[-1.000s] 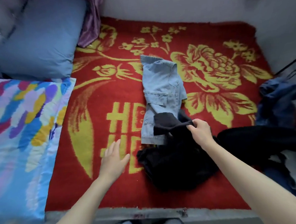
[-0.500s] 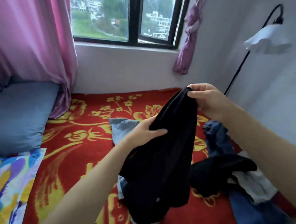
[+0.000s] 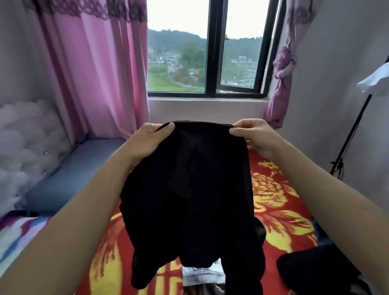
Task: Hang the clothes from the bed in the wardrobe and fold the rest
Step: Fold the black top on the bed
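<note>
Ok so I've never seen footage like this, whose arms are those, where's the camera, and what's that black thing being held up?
There is no machine here: those are a person's two bare arms, filmed by one wide-angle camera worn on their head, looking forward and down. The left hand and right hand each pinch the top edge of a black garment, holding it spread out so it hangs in front of the camera. Below is a bed with a red and yellow flowered blanket. On it lie some pale denim clothing, mostly hidden behind the garment, and another dark heap on the right. A blue pillow sits on the left, with a window ahead.
</note>
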The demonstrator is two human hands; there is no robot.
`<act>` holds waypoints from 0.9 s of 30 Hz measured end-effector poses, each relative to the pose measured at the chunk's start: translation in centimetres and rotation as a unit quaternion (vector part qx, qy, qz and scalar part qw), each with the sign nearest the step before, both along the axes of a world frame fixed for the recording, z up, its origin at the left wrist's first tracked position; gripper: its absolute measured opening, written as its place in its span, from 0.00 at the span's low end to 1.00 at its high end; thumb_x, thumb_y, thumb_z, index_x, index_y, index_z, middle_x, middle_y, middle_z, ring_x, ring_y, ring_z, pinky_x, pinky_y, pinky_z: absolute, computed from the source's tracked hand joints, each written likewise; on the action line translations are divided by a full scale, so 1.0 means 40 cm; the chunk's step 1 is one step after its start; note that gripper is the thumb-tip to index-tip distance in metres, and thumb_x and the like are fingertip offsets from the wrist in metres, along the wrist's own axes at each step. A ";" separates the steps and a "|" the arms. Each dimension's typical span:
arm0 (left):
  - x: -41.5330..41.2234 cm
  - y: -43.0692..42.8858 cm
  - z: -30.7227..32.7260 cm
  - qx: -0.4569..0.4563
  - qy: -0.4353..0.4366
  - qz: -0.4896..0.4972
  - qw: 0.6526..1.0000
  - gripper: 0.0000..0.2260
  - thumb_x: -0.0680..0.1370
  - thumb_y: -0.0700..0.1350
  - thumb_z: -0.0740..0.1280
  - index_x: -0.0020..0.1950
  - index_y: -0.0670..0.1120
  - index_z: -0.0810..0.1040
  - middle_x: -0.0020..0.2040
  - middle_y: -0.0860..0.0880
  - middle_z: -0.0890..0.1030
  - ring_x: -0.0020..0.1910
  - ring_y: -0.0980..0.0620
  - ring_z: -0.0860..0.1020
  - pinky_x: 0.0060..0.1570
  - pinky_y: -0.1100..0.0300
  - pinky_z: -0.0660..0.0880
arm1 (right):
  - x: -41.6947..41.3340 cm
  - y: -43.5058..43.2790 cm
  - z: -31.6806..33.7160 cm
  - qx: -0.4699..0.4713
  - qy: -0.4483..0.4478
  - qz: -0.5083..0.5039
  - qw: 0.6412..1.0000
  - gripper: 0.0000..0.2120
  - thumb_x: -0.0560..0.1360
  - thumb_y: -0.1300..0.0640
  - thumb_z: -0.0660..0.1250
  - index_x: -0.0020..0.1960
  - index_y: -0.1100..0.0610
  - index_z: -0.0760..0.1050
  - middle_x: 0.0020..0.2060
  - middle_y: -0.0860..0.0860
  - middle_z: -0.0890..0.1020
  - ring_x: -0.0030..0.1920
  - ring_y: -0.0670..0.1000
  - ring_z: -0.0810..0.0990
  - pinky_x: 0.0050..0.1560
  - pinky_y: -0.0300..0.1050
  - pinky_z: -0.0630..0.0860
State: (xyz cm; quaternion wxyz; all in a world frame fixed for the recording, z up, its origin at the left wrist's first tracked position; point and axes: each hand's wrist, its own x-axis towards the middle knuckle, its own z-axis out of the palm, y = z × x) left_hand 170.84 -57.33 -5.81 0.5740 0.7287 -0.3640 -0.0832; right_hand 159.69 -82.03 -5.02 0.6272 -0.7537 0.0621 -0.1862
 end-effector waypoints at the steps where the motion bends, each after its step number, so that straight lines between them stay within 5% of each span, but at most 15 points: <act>1: -0.003 0.013 0.002 -0.012 0.017 0.009 1.000 0.17 0.79 0.55 0.62 0.35 0.54 0.84 0.32 0.53 0.83 0.30 0.59 0.80 0.29 0.70 0.73 | 0.015 0.014 -0.008 -0.007 -0.001 0.001 1.000 0.08 0.71 0.64 0.71 0.35 0.54 0.78 0.28 0.46 0.81 0.28 0.42 0.78 0.28 0.32 0.72; 6: -0.007 0.040 0.013 -0.033 0.056 0.038 0.997 0.17 0.78 0.55 0.63 0.34 0.51 0.84 0.33 0.50 0.83 0.32 0.55 0.81 0.32 0.65 0.77 | 0.068 0.088 -0.093 -0.006 0.011 -0.023 1.000 0.02 0.71 0.67 0.71 0.42 0.62 0.81 0.31 0.50 0.81 0.30 0.46 0.78 0.34 0.38 0.74; 9: -0.004 0.061 0.017 -0.013 0.046 0.052 0.997 0.16 0.78 0.54 0.63 0.38 0.48 0.83 0.34 0.49 0.83 0.33 0.54 0.81 0.35 0.63 0.77 | 0.079 0.133 -0.187 -0.058 0.027 -0.006 0.998 0.17 0.72 0.67 0.70 0.60 0.65 0.76 0.49 0.56 0.81 0.42 0.45 0.80 0.40 0.30 0.76; 12: -0.003 0.079 0.021 -0.009 0.045 0.074 0.996 0.15 0.79 0.53 0.62 0.42 0.46 0.82 0.34 0.50 0.82 0.31 0.55 0.80 0.33 0.64 0.77 | 0.074 0.159 -0.313 -0.108 0.120 0.079 0.984 0.33 0.73 0.61 0.71 0.74 0.56 0.61 0.65 0.56 0.70 0.66 0.50 0.69 0.62 0.40 0.71; 14: -0.002 0.091 0.023 -0.004 0.055 0.069 0.996 0.14 0.79 0.53 0.62 0.42 0.46 0.82 0.33 0.51 0.83 0.32 0.56 0.81 0.32 0.66 0.77 | 0.074 0.180 -0.386 -0.102 0.168 0.113 0.974 0.38 0.73 0.58 0.71 0.76 0.53 0.54 0.70 0.55 0.66 0.71 0.51 0.64 0.66 0.43 0.66; 23: 0.039 0.156 -0.001 0.031 0.107 0.003 0.994 0.14 0.69 0.58 0.66 0.37 0.49 0.85 0.36 0.50 0.84 0.34 0.55 0.82 0.32 0.65 0.77 | 0.132 0.308 -0.509 -0.025 0.167 0.188 0.967 0.38 0.73 0.60 0.70 0.75 0.45 0.55 0.69 0.57 0.66 0.70 0.51 0.65 0.60 0.44 0.74; 27: 0.054 0.187 -0.028 0.052 0.127 0.011 0.991 0.14 0.70 0.58 0.66 0.35 0.49 0.84 0.34 0.50 0.84 0.32 0.55 0.82 0.31 0.65 0.76 | 0.164 0.356 -0.488 -0.022 0.132 0.220 0.966 0.32 0.74 0.61 0.70 0.72 0.45 0.62 0.65 0.55 0.71 0.60 0.47 0.74 0.54 0.39 0.77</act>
